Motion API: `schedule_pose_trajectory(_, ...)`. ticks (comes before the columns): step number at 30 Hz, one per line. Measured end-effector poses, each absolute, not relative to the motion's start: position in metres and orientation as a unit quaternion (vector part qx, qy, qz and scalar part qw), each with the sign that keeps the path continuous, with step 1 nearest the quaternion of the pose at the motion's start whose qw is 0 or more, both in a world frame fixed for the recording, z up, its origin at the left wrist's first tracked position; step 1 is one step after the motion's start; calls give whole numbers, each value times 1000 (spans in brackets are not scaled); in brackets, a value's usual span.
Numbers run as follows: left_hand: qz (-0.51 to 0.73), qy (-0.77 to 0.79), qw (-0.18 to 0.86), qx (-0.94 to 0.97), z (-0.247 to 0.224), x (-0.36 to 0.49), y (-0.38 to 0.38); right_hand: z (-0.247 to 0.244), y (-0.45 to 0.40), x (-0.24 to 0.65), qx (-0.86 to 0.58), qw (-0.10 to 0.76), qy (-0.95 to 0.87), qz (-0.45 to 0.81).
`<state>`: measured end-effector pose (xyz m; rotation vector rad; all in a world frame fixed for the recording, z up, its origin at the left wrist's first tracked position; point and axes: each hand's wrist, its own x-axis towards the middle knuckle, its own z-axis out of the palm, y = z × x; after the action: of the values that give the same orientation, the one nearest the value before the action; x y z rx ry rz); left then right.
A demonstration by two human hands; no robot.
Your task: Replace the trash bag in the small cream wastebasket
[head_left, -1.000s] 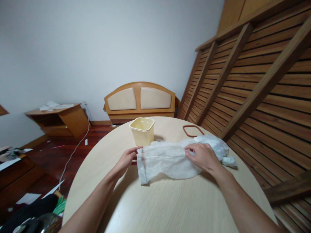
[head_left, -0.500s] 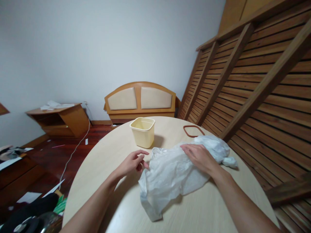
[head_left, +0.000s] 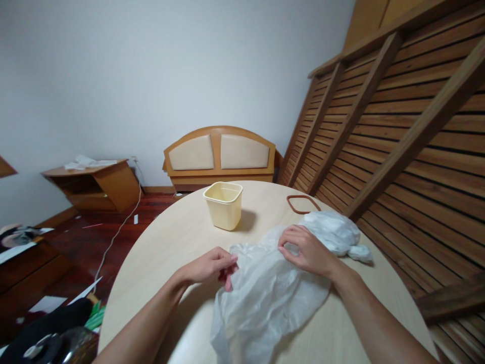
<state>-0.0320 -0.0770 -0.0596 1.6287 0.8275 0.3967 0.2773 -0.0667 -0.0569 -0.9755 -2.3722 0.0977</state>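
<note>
A crumpled, thin white plastic bag (head_left: 265,298) lies across the near middle of the round table. My left hand (head_left: 217,266) pinches the bag's left edge between thumb and fingers. On the bag's upper right part, my right hand (head_left: 305,250) has its thumb and fingertips pressed together on the plastic. Beyond my left hand stands a pale yellow square bin (head_left: 224,210), upright and open at the top. A brown rounded-square ring (head_left: 303,203) lies flat at the back right. Beside my right hand rests a bunched white plastic bundle (head_left: 331,232).
The pale round table (head_left: 159,253) fills the foreground. A slatted wooden frame (head_left: 397,151) leans along the right. Behind are a padded headboard (head_left: 220,151) and, at the left, a low wooden cabinet (head_left: 94,187); a cable crosses the floor.
My left hand has moved slightly down and closed on the bag's edge. The fingers of my right hand have curled into a pinch. The bag has shifted and spread towards the near edge.
</note>
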Motion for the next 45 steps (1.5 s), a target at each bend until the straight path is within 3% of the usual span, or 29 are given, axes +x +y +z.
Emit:
schedule_pose_trajectory(3,180,400,554,707,-61,-30,-77,-55,-71,274,-349,300,-886,56)
schedule_pose_trajectory(7,327,455,370,741,-74,-22,-72,-53,-78,265,-340,299,-888,82)
schedule_pose_trajectory(10,352,442,271,779,-85,-20,-69,-50,-83,257,-331,292,-892,97)
schedule_pose_trajectory(17,269,390,247,845,-94,-20,-67,-52,-85,253,-328,277,-896,118)
schedule_pose_trajectory(22,365,390,218,817,-79,-35,-57,-57,-79,263,-376,252,-882,130)
schedule_pose_trajectory(28,462,520,202,690,-70,-58,-43,-57,-71,280,-465,219,-853,93)
schedule_pose_trajectory(34,425,539,167,708,-70,-62,-43,-63,-63,294,-547,186,-812,80)
schedule_pose_trajectory(38,345,603,72,715,-60,-45,-64,-67,-60,295,-549,188,-810,80)
schedule_pose_trajectory(41,241,638,94,725,-50,-30,-83,-68,-59,295,-550,194,-809,76)
schedule_pose_trajectory(45,251,625,76,735,-49,-16,-97,-69,-58,296,-552,190,-807,87)
